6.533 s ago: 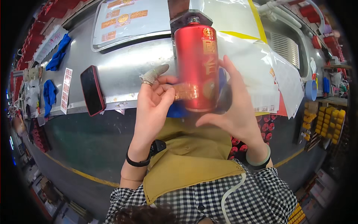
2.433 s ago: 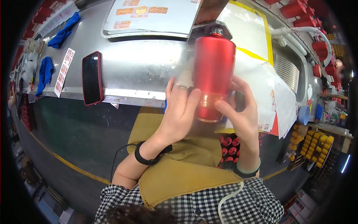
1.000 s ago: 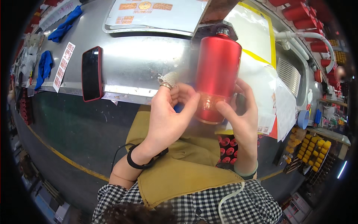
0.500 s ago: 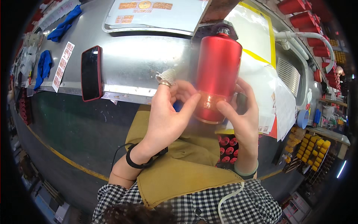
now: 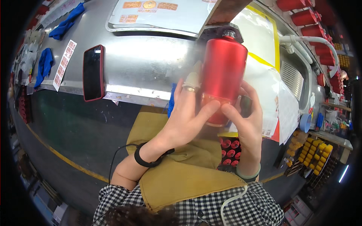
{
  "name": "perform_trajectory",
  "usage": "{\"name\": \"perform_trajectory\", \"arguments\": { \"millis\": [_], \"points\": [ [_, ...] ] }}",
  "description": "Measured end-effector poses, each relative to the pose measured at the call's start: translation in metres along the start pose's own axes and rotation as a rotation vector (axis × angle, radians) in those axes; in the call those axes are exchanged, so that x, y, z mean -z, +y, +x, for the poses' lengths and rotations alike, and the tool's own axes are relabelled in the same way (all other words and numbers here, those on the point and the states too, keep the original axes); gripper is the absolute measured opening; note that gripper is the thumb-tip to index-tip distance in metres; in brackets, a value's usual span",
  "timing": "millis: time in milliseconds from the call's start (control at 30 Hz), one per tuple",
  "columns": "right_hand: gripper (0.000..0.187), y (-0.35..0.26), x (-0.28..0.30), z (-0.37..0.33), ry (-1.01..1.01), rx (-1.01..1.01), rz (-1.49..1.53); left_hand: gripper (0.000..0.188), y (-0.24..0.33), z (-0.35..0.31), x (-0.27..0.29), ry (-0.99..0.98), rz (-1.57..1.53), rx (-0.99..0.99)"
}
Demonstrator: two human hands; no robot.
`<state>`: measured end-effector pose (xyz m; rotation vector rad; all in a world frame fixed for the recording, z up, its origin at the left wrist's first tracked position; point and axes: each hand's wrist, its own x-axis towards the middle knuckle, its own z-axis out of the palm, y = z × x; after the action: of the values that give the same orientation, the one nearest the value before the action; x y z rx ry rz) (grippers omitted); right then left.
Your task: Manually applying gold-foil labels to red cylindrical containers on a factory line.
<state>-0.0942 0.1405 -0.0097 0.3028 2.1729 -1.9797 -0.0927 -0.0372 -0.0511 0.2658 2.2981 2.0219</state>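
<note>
While both hands gripped it, the red canister stood upright above the bench edge: left hand and right hand pinched its lower band. Step judged: pressing a label flat; next, smoothing called for a steady hold.

Both forearms rise from the lower edge, bent at the wrists, and the left hand and right hand face each other, fingers curled in a closed grip, thumbs almost touching
</note>
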Motion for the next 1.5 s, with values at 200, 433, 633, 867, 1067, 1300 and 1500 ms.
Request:
{"name": "perform_trajectory", "arguments": {
  "millis": [200,433,633,867,1067,1300,1500],
  "points": [
    [0.076,0.002,0.001,0.001,-0.014,0.031,-0.039,0.067,-0.006,0.002,-0.003,0.048,-0.195,0.037],
    [0.077,0.002,0.002,0.001,-0.001,0.011,-0.017,0.052,0.011,-0.011,0.01,0.207,-0.003,0.016],
    [0.077,0.001,0.002,0.0,-0.006,0.018,-0.043,0.033,0.015,-0.011,0.008,0.181,-0.274,0.144],
    [0.078,-0.001,0.0,0.0,-0.017,0.013,-0.034,0.05,0.035,-0.008,0.014,0.164,-0.574,0.231],
    [0.086,-0.005,-0.009,-0.004,0.019,0.022,-0.144,0.06,0.026,-0.005,0.011,0.174,-0.556,0.274],
    [0.085,-0.004,-0.009,-0.004,0.019,0.024,-0.144,0.064,0.023,-0.005,0.009,0.2,-0.559,0.251],
    [0.085,-0.001,-0.008,-0.003,0.016,0.025,-0.115,0.028,0.021,-0.004,0.004,0.261,-0.603,0.239]
  ]
}}
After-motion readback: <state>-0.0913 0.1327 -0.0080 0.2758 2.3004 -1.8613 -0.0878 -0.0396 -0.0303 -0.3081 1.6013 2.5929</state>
